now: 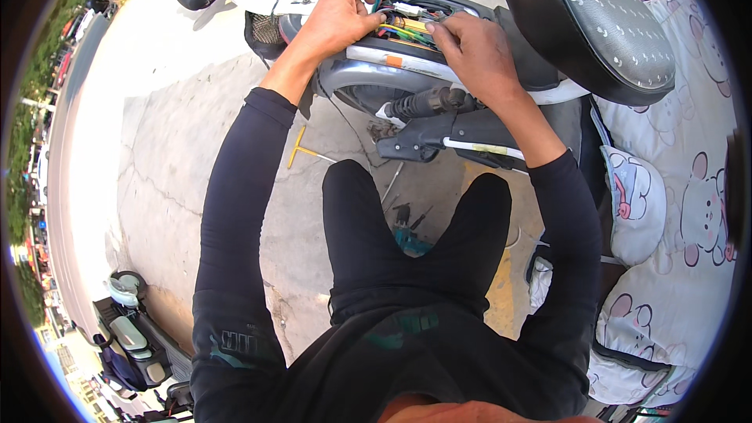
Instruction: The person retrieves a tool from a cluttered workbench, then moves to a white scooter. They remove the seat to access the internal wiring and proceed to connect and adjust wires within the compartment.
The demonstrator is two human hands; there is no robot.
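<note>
An electric scooter's tail stands in front of me, its seat tipped up and the compartment [407, 45] beneath full of wiring. My left hand [338, 22] reaches in from the left, thumb and fingers closed round thin green and dark wires [374, 5]. From the right, my right hand [479, 48] pinches the end of a yellow wire bundle [411, 24] between thumb and forefinger; its other fingers are partly hidden. A white connector [408, 9] lies among the wires between both hands. Yellow and green leads run below it.
The tilted black seat [599, 19] rises at the right, beside a cartoon-printed cover [697, 196]. Below the compartment are the rear wheel [356, 94] and shock absorber [423, 103]. A yellow T-handle wrench [298, 147] and a teal power tool [410, 241] lie on the concrete.
</note>
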